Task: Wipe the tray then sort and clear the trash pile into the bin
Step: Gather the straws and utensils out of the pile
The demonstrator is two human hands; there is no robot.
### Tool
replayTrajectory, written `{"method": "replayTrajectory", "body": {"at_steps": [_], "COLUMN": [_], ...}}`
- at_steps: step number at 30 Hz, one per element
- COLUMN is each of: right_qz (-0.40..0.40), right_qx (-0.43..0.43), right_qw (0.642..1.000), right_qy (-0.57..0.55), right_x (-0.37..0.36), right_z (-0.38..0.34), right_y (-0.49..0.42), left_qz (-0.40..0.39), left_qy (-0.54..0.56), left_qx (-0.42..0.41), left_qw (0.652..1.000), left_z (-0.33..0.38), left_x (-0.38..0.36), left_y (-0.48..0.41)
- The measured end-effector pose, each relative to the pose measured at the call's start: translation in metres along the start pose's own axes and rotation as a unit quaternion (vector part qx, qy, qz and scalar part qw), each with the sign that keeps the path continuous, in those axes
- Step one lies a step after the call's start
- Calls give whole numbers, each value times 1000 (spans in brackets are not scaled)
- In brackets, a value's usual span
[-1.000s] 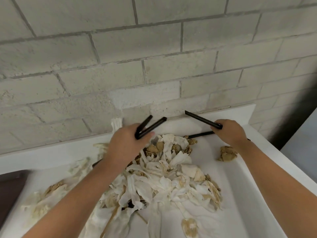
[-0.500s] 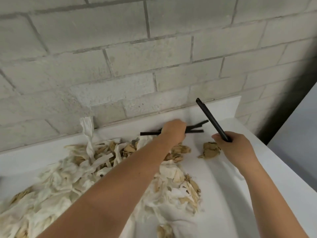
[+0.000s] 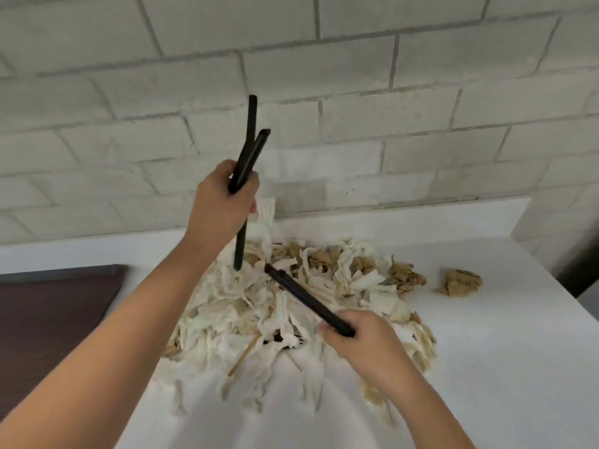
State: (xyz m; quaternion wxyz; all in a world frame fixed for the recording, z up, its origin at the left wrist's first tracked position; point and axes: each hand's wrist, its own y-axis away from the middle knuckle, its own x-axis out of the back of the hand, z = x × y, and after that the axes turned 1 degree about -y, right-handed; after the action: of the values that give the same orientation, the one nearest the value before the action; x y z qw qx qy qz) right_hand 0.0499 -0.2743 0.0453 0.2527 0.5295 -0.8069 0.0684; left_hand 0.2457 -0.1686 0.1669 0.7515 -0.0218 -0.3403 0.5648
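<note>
A heap of crumpled white and brown paper trash [image 3: 291, 306] lies on the white counter [image 3: 486, 351]. My left hand [image 3: 220, 205] grips a bundle of black straws [image 3: 248, 150], held nearly upright above the back of the heap, with their lower ends just over the paper. My right hand [image 3: 359, 341] holds one more black straw [image 3: 304, 298] by its near end, its far tip lying across the top of the pile. A dark brown tray [image 3: 48, 319] sits at the left. No bin is in view.
A loose brown paper wad [image 3: 460, 281] lies apart to the right of the heap. A pale brick wall [image 3: 356, 124] rises directly behind the counter. The counter's right edge drops off near a dark gap [image 3: 577, 277].
My left hand has lifted its straws from lying flat to nearly upright. My right hand has swung its straw down onto the pile and drawn nearer. The view has turned left, showing the tray.
</note>
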Motion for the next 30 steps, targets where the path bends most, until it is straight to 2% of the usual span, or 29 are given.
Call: {"method": "replayTrajectory", "body": {"at_steps": [3, 5, 7, 10, 12, 15, 18, 25, 28, 30], "right_qz": [-53, -29, -11, -21, -23, -17, -4, 70, 111, 110], "right_qx": [13, 14, 21, 33, 39, 46, 51, 5, 18, 49], "right_qw": [991, 982, 979, 975, 970, 963, 956, 950, 970, 981], "right_qy": [119, 186, 205, 217, 238, 265, 290, 304, 218, 153], "right_x": [-44, -61, -70, -76, -77, -77, -75, -44, -39, -45], "right_z": [0, 5, 12, 16, 14, 12, 13, 30, 25, 12], "right_y": [-5, -12, -19, -28, -33, -36, -33, -23, -18, -13], "left_qz": [-8, -34, -83, -171, -201, -227, -214, -255, -251, -235], "left_qy": [-59, -88, -101, -131, -161, -209, -289, -223, -183, -151], "left_qx": [77, 134, 166, 172, 168, 176, 166, 195, 204, 210], "left_qw": [995, 986, 978, 961, 951, 935, 918, 920, 928, 937], "left_z": [-26, -44, -63, -87, -99, -115, -123, -125, -127, -127], "left_x": [40, 56, 62, 49, 32, 6, -7, 22, 43, 58], "left_y": [41, 72, 105, 143, 156, 162, 162, 156, 162, 167]}}
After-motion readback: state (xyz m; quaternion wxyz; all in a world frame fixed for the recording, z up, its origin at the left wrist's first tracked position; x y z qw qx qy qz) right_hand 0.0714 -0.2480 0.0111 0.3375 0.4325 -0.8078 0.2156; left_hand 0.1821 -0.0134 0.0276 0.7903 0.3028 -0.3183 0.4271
